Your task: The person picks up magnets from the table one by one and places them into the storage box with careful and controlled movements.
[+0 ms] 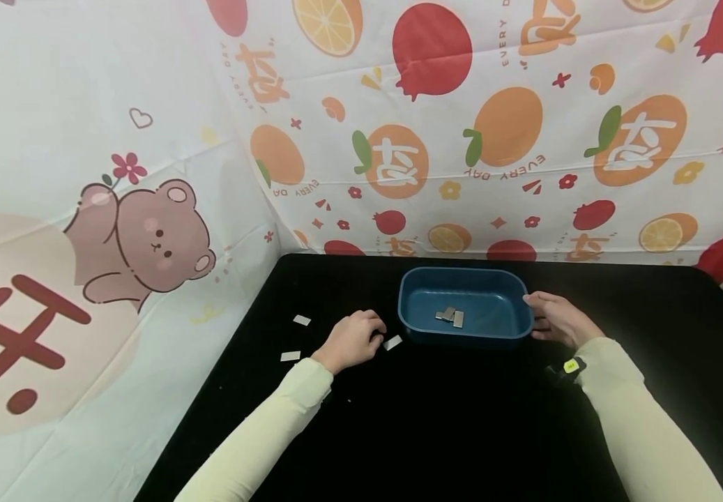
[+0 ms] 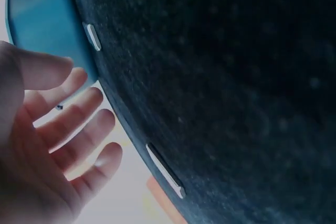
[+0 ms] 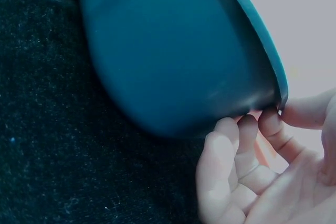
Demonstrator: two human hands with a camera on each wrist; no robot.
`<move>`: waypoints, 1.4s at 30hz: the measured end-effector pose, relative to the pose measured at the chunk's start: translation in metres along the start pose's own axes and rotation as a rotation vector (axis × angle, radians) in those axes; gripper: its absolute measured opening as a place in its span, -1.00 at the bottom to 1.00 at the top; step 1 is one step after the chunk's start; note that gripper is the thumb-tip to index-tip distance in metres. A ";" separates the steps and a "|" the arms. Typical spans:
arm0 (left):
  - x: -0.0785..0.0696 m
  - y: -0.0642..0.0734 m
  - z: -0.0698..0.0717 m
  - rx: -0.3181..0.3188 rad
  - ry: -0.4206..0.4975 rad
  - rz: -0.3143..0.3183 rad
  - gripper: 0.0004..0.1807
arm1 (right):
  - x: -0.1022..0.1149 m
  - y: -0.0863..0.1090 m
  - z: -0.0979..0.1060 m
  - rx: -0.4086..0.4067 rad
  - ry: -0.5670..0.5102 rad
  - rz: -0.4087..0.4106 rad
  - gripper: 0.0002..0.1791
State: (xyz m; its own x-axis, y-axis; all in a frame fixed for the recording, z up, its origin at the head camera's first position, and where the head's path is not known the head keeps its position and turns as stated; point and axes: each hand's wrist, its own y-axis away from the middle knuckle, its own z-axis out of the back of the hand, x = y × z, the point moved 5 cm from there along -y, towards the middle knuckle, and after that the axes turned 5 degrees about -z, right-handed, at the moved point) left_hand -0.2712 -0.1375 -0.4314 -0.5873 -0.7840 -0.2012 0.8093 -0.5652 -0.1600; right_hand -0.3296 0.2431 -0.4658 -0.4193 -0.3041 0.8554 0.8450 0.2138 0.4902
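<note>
A blue plastic bin [image 1: 493, 305] stands on the black table, with several small silver rectangular pieces [image 1: 458, 319] lying inside. My right hand [image 1: 560, 319] grips the bin's right end; in the right wrist view the thumb and fingertips [image 3: 272, 120] meet at its rim. Left of the bin, my left hand [image 1: 351, 340] hovers low over the table, its fingers loosely bent and nothing between them. Just beside its fingertips lies a flat silver piece [image 1: 392, 342], seen close to the bin wall in the left wrist view as a thin piece [image 2: 93, 36].
Two more flat silver pieces lie left of the left hand, one farther back [image 1: 302, 320] and one nearer [image 1: 291, 356]. A fruit-print cloth [image 1: 449, 202] hangs behind the table's back edge, and a bear-print cloth [image 1: 160, 237] along its left side.
</note>
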 end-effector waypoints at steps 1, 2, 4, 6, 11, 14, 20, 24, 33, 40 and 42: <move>0.000 -0.001 -0.002 0.006 -0.009 0.008 -0.82 | 0.000 0.000 0.000 -0.001 -0.002 -0.002 -0.68; 0.000 -0.002 -0.003 0.010 -0.016 0.017 -0.81 | 0.000 0.000 0.000 -0.003 -0.004 -0.003 -0.69; 0.000 -0.003 -0.006 0.017 -0.038 0.037 -0.78 | 0.000 0.001 0.000 -0.004 -0.006 -0.003 -0.69; 0.001 -0.004 -0.007 0.022 -0.053 0.055 -0.75 | 0.001 0.001 -0.001 -0.007 -0.006 -0.003 -0.68; 0.000 -0.005 -0.007 0.028 -0.068 0.065 -0.73 | 0.001 0.002 -0.002 -0.018 0.000 -0.003 -0.65; 0.001 -0.007 -0.006 0.029 -0.076 0.068 -0.74 | 0.001 0.002 -0.003 -0.021 0.001 -0.003 -0.65; 0.000 -0.011 -0.008 0.036 -0.057 0.069 -0.76 | 0.000 0.000 -0.002 -0.029 -0.006 -0.011 -0.66; 0.000 -0.013 -0.009 0.055 -0.041 0.088 -0.76 | 0.000 0.000 -0.001 -0.030 -0.002 -0.023 -0.65; 0.000 -0.017 -0.010 0.108 -0.040 0.116 -0.79 | 0.001 0.000 -0.002 -0.037 0.012 -0.019 -0.64; -0.002 -0.017 -0.011 0.104 -0.040 0.126 -0.81 | 0.000 0.001 -0.002 -0.036 0.013 -0.022 -0.65; -0.003 -0.017 -0.010 0.097 -0.043 0.123 -0.83 | 0.000 0.001 -0.002 -0.037 0.013 -0.022 -0.65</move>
State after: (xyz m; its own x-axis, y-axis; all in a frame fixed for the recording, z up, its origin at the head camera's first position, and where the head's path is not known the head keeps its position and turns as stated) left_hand -0.2837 -0.1231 -0.4383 -0.4842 -0.8579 -0.1721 0.8737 -0.4846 -0.0420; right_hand -0.3283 0.2419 -0.4656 -0.4337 -0.3208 0.8420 0.8473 0.1728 0.5023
